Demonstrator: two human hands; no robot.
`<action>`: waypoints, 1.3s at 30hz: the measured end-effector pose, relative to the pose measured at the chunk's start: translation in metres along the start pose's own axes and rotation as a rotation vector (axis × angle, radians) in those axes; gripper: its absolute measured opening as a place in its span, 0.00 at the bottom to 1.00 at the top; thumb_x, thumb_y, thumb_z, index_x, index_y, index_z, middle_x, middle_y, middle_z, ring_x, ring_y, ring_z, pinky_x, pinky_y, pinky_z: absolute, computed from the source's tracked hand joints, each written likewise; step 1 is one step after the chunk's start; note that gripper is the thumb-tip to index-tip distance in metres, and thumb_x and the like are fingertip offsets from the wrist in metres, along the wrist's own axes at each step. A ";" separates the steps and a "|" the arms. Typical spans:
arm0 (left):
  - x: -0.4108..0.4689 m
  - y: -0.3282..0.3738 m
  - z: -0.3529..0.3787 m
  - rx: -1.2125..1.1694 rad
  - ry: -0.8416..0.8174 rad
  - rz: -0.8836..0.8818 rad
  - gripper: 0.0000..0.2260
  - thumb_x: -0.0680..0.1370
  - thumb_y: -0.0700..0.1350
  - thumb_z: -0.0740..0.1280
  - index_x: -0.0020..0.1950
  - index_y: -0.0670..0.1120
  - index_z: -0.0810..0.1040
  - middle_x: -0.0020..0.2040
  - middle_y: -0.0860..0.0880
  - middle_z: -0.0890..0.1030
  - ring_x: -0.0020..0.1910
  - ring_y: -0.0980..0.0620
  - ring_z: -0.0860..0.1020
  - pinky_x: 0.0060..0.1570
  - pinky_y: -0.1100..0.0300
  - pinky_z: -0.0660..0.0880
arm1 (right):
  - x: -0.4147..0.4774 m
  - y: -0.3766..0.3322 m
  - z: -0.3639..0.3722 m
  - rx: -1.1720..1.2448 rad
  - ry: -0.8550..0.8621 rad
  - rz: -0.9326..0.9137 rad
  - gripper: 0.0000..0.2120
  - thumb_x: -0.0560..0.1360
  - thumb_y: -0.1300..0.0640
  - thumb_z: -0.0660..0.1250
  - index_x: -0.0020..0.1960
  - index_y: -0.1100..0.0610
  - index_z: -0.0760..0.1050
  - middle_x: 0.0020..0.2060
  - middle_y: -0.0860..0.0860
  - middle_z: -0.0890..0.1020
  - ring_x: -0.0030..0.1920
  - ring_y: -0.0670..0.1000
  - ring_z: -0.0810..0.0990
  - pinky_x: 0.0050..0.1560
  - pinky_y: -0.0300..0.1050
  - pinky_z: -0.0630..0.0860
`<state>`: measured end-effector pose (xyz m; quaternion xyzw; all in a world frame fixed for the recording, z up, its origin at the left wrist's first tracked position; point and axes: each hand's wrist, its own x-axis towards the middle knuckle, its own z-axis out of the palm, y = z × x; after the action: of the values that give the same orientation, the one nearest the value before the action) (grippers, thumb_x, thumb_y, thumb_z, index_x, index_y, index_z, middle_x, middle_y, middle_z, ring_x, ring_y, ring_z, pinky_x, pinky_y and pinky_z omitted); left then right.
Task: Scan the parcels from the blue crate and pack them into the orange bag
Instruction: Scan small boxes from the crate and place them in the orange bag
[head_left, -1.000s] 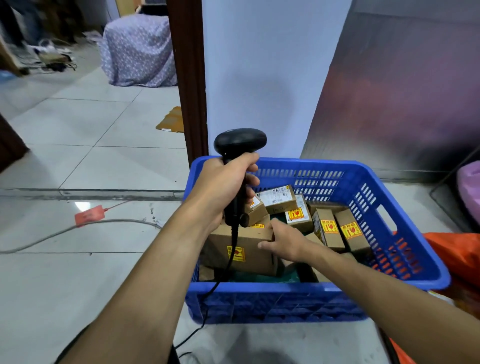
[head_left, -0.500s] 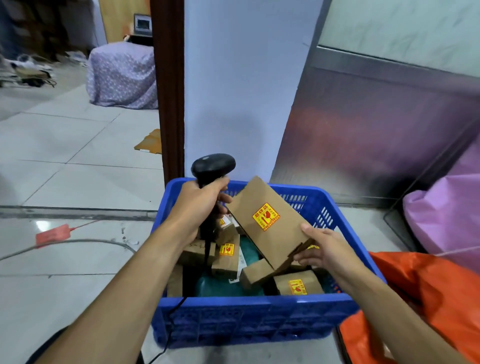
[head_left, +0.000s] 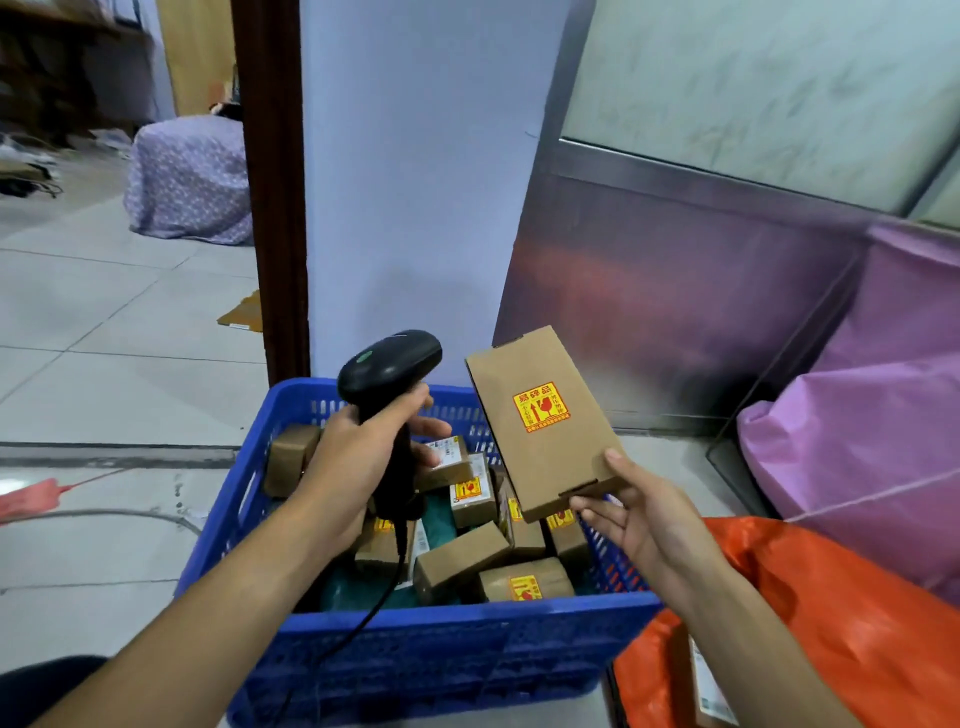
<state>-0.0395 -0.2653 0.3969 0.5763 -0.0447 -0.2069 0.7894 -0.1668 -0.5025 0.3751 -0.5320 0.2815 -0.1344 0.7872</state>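
Observation:
My right hand holds a flat brown cardboard parcel by its lower end, upright above the blue crate. A yellow and red fragile sticker faces me on the parcel. Just left of it, my left hand grips a black corded barcode scanner, its head level with the parcel's upper half. Several small brown parcels lie inside the crate. The orange bag lies open at the lower right, beside the crate, with a parcel partly visible inside.
A white pillar and dark door frame stand right behind the crate. A metal panel and a purple sack close off the right. A grey cable and red tag lie on the tiled floor at the left.
My right hand lifted the flat parcel out of the crate and raised it upright to the right of the scanner. My left hand kept the scanner up over the crate.

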 end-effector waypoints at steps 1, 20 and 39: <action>-0.001 -0.001 0.002 -0.041 -0.006 -0.010 0.13 0.79 0.50 0.71 0.58 0.43 0.82 0.46 0.41 0.87 0.36 0.47 0.81 0.47 0.51 0.79 | -0.001 -0.003 -0.002 0.012 -0.004 -0.005 0.19 0.80 0.52 0.68 0.67 0.60 0.73 0.52 0.63 0.86 0.46 0.57 0.87 0.40 0.43 0.85; -0.002 -0.019 0.016 0.232 0.007 0.123 0.09 0.80 0.47 0.71 0.55 0.43 0.83 0.39 0.43 0.86 0.34 0.49 0.80 0.44 0.52 0.79 | -0.001 -0.013 -0.002 0.054 -0.184 -0.047 0.25 0.71 0.57 0.70 0.66 0.64 0.73 0.47 0.60 0.86 0.39 0.54 0.84 0.39 0.42 0.83; 0.004 -0.027 0.029 -0.345 0.013 -0.181 0.21 0.69 0.45 0.77 0.61 0.44 0.82 0.52 0.38 0.87 0.53 0.41 0.87 0.63 0.46 0.79 | -0.021 0.032 0.041 -1.339 0.066 -1.190 0.34 0.69 0.58 0.80 0.70 0.50 0.68 0.70 0.51 0.74 0.41 0.48 0.83 0.27 0.37 0.79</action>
<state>-0.0521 -0.2995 0.3813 0.4354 0.0484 -0.2782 0.8548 -0.1627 -0.4478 0.3636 -0.9337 0.0010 -0.3429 0.1035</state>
